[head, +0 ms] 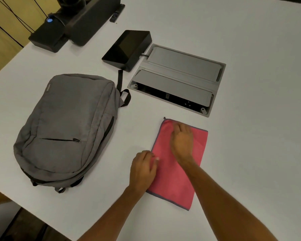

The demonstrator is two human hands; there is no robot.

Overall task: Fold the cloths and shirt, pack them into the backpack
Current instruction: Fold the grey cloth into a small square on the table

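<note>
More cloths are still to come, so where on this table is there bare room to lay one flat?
Bare table lies right of the pink cloth and grey floor-box panel, and along the near edge below the backpack. It is crowded between backpack, black screen unit and panel.
</note>
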